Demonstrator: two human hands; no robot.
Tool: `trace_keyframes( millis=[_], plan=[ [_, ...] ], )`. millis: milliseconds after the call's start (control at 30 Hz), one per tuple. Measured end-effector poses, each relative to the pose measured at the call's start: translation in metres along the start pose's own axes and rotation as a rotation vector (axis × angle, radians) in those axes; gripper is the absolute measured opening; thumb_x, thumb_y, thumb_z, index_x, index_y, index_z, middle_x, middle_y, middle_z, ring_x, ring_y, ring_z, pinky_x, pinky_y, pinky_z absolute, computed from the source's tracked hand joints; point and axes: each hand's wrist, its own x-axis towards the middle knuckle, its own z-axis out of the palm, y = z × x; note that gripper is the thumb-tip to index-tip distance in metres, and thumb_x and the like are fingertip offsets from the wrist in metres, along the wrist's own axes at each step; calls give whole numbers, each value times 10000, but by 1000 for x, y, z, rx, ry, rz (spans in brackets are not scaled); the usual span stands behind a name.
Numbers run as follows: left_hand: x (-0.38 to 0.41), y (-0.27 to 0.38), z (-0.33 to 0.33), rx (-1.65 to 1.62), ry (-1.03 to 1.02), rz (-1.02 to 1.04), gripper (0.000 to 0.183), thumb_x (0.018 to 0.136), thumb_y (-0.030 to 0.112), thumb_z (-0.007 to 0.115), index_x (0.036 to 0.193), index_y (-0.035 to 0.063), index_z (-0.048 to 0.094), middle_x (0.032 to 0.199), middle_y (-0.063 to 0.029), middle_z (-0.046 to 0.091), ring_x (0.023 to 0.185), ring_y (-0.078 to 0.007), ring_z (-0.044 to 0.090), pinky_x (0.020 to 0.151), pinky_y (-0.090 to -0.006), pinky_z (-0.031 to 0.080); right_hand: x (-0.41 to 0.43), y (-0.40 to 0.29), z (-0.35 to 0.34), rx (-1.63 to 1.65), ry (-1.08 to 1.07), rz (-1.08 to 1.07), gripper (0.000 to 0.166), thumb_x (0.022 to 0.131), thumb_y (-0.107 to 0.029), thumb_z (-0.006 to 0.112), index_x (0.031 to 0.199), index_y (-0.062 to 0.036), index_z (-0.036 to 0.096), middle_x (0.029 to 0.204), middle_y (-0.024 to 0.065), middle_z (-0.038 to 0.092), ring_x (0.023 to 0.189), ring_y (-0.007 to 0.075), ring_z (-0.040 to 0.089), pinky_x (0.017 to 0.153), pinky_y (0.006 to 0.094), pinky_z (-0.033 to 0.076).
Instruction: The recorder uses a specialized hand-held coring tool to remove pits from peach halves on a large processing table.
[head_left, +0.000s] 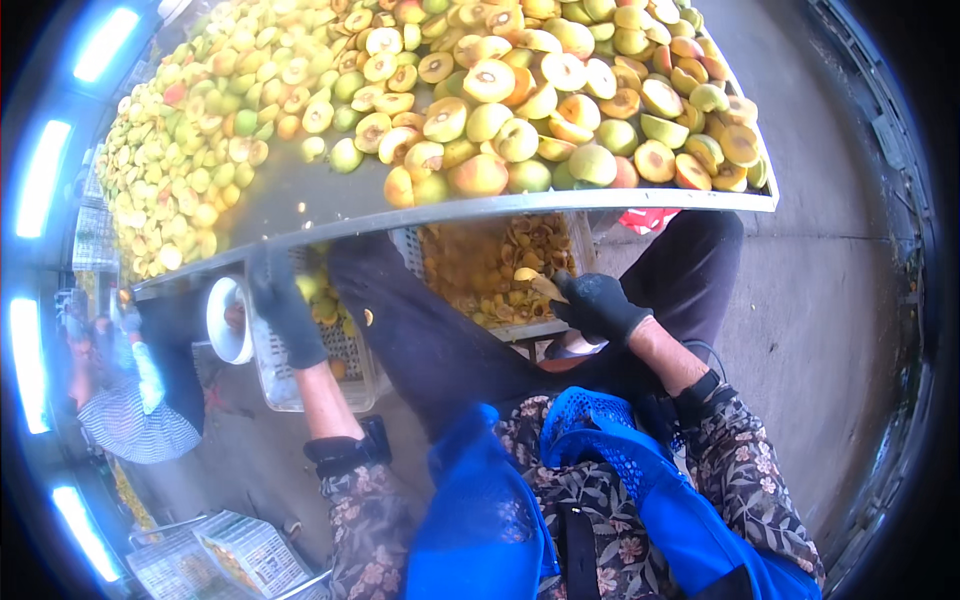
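Note:
My right hand (598, 304), in a dark glove, grips a tool with a pale blade or scoop, partly hidden by the fingers; a bit of yellow fruit sits at its tip. Below it is a crate (525, 332) of brown and yellow fruit scraps. My left hand (283, 304), gloved and blurred, is at the table's edge, above a plastic basket (365, 379) holding fruit pieces; whether it holds anything is not visible. Halved stone fruits (489, 81), yellow, green and reddish, several showing pits or hollows, are heaped on the metal-edged table (480, 212).
A white round container (229, 320) stands left of my left hand. Another person in a striped top (142, 420) is at the far left. Crates (251, 555) stand at the lower left. A small fruit piece (368, 316) shows over my trouser leg.

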Motion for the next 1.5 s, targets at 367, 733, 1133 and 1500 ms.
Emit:
trace_keyframes(
  millis=[367, 733, 1133, 1500],
  plan=[
    [50, 72, 84, -319, -860, -190, 552, 831, 217, 690, 1298, -6, 497, 1038, -119, 649, 878, -163, 639, 736, -280, 520, 12, 7, 15, 2, -3, 90, 278, 844, -323, 613, 1007, -107, 550, 711, 191, 632, 682, 397, 630, 618, 503, 491],
    [-6, 143, 23, -995, -177, -372, 602, 1015, 440, 209, 1177, -40, 533, 1134, -161, 592, 972, -219, 595, 882, -318, 491, 38, -108, -63, 416, 252, -235, 279, 821, -217, 691, 983, -61, 525, 635, 190, 574, 587, 396, 598, 516, 451, 455],
    [-32, 210, -3, -542, -64, -66, 640, 1013, 449, 169, 1069, -38, 580, 931, -152, 649, 854, -220, 613, 805, -318, 501, 4, -141, -80, 264, 333, -340, 483, 843, -169, 629, 1310, -145, 504, 739, 153, 589, 624, 337, 614, 538, 445, 460],
    [-33, 233, -7, -1082, -148, -442, 707, 1006, 508, 167, 993, -45, 607, 810, -129, 656, 764, -209, 629, 731, -307, 510, -6, -127, -93, 1171, -211, -49, 354, 929, -355, 578, 954, -4, 612, 668, 103, 588, 656, 151, 573, 621, 363, 451]
  ],
)
